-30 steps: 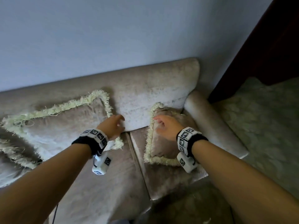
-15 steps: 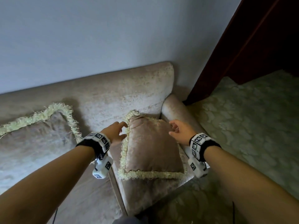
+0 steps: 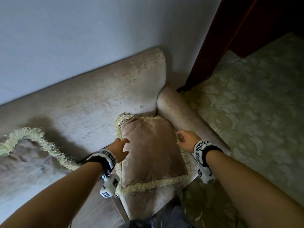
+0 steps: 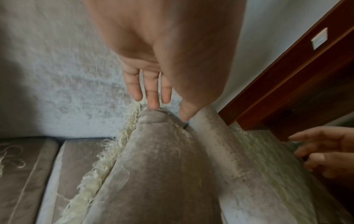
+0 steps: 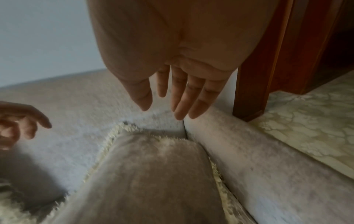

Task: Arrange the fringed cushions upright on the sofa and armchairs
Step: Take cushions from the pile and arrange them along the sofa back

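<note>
A small beige cushion (image 3: 153,152) with a pale fringe lies tilted at the sofa's right end, its top edge against the backrest (image 3: 98,104) and its right side along the armrest (image 3: 184,116). My left hand (image 3: 122,149) is at its left edge with fingers spread; in the left wrist view my left hand (image 4: 153,98) has straight fingers over the cushion's (image 4: 157,166) top corner. My right hand (image 3: 182,139) hovers by the right fringe. In the right wrist view my right hand (image 5: 168,104) shows straight fingers above the cushion (image 5: 149,174), holding nothing. A larger fringed cushion (image 3: 24,160) leans at the left.
A dark wooden door frame (image 3: 222,38) stands right behind the armrest. A pale patterned carpet (image 3: 255,104) covers the floor to the right. The grey wall (image 3: 82,30) rises behind the sofa. A seat cushion seam (image 4: 59,151) runs left of the small cushion.
My left hand left the larger cushion and both hands moved to flank the small cushion. The view has swung right and closer to the sofa's end.
</note>
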Tool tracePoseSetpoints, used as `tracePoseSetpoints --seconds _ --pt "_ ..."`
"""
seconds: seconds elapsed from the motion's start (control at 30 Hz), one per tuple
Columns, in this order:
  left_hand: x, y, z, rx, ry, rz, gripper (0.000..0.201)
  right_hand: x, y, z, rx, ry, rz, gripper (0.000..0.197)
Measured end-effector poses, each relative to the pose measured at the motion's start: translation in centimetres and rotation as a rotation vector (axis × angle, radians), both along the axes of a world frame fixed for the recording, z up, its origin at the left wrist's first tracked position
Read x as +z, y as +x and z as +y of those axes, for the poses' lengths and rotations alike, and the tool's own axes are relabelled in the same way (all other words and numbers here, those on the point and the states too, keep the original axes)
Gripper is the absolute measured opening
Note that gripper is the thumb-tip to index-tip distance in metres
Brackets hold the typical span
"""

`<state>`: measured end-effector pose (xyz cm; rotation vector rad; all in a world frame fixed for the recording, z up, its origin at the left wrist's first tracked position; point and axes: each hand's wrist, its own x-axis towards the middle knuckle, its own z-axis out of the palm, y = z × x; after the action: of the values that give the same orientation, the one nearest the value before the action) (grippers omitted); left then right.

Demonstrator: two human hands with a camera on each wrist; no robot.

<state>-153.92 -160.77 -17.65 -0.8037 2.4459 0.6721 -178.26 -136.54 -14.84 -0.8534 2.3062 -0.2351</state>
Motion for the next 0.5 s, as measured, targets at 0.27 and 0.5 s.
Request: tracePoseSetpoints --seconds 0.27,0.5 --pt "-6.9 0.0 0.3 0.137 0.004 -0.107 0.07 -12.0 -4.1 0.1 0.051 0.168 -0.195 0.058" --pt "-13.1 -1.0 -1.3 0.157 -0.049 -0.2 0.091 -23.0 -8.0 0.4 0.057 0.268 -0.315 0.092"
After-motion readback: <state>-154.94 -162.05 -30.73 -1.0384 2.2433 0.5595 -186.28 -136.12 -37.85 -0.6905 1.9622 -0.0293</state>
